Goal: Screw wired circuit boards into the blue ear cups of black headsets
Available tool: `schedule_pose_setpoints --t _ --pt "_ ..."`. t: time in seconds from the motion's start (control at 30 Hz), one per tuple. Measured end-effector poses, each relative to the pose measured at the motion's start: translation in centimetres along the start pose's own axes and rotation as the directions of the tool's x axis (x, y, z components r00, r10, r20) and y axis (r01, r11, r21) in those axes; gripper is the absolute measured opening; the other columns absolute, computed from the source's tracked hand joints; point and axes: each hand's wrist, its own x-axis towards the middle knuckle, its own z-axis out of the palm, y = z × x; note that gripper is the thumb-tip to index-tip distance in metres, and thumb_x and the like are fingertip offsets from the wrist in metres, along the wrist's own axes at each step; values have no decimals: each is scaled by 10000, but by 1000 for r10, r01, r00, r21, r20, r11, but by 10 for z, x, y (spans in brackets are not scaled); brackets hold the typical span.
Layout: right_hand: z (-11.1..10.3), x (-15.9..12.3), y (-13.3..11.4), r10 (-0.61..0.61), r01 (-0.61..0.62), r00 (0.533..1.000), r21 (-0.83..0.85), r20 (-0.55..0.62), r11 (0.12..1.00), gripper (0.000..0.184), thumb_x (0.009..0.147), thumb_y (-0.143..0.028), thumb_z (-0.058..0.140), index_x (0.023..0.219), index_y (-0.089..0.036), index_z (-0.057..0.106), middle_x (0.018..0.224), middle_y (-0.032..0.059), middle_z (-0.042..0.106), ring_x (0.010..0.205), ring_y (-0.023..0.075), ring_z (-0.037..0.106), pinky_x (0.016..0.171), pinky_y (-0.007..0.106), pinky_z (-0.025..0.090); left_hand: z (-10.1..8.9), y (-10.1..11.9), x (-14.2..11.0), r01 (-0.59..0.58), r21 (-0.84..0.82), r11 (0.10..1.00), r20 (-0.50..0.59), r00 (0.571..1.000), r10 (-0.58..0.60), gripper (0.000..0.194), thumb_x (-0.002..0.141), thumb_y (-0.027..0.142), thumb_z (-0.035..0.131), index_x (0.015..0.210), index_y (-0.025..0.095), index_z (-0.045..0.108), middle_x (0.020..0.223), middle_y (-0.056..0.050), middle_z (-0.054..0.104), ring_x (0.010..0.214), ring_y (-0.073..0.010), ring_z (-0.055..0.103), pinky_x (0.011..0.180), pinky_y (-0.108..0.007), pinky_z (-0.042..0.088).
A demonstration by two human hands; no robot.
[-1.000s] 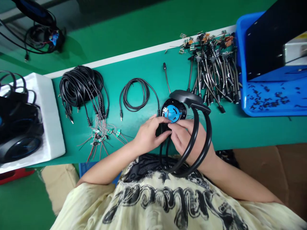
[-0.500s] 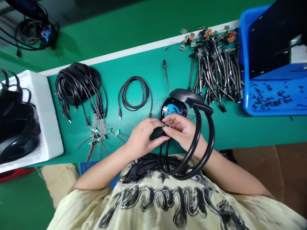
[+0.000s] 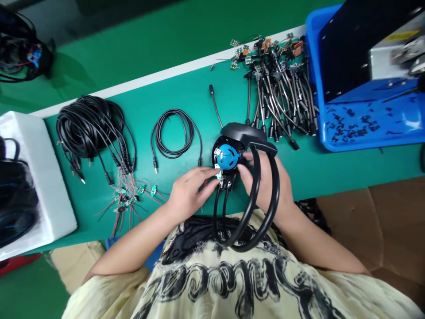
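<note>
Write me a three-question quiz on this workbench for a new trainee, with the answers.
1. What are the fingertips of the left hand touching?
A. a small green circuit board
B. the coiled black cable
C. the white foam box

2. True or false: the blue tray holds scattered small black pieces.

3. Fill in the blank: the right hand holds a black headset ear cup with a ____ centre.

Key: 1. A; 2. True; 3. blue
</note>
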Motion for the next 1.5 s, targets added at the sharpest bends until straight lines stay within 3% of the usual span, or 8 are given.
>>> schedule_pose_setpoints --t 0.07,0.17,0.3,0.37,0.53,0.73,1.07,1.5 --pt "-3 6 14 -56 51 998 -136 -35 989 414 897 -317 565 1289 -203 499 1196 137 568 1142 302 554 924 477 510 1 -5 11 -81 125 989 61 995 74 227 904 249 599 1116 171 621 1013 -69 722 914 -142 692 814 -241 557" --pt "-4 18 24 -120 123 991 -51 55 991 452 886 -275 568 1322 -207 468 1146 121 584 1073 277 592 861 429 547 8 -7 32 -124 196 973 158 983 93 237 939 279 539 1128 164 622 1041 -68 723 946 -165 697 801 -255 556" --pt "-9 27 24 -93 90 982 28 165 996 319 838 -229 613 1153 -213 558 1025 66 608 879 202 625 772 342 557 28 -2 55 -61 222 973 212 977 13 247 938 357 532 1014 169 674 873 -51 732 772 -180 710 617 -249 528" --pt "-14 28 24 -90 75 973 76 213 994 330 822 -221 628 1144 -214 558 1054 58 608 894 189 622 779 321 553 38 -1 60 -44 275 960 227 974 -21 272 928 378 541 891 153 690 728 -52 702 660 -187 688 556 -259 497" --pt "-18 28 31 -84 45 964 157 252 987 363 846 -218 600 1204 -235 543 1237 73 578 1101 226 584 926 386 521 52 -5 59 -64 298 952 202 979 3 279 931 403 532 969 167 677 805 -63 710 769 -207 691 672 -298 520" --pt "-17 37 33 -91 19 950 237 297 971 433 852 -164 544 1281 -224 519 1323 94 529 1199 237 540 978 407 512 47 -6 60 -49 305 951 234 972 -25 254 925 354 556 1098 202 663 966 -81 718 900 -219 682 848 -354 520" --pt "-12 25 27 18 -45 970 104 243 994 473 877 -240 551 1345 -208 495 1226 98 600 994 220 623 878 389 556 52 -6 61 -41 350 936 192 981 -29 252 915 315 572 1127 208 654 933 -63 733 854 -220 699 791 -337 532" --pt "-8 25 30 2 -27 977 117 214 993 411 888 -264 548 1299 -237 539 1241 81 598 906 184 617 793 352 560 57 -10 57 -24 316 948 163 986 -30 240 933 320 538 1108 210 661 960 -75 715 934 -210 675 883 -349 518"
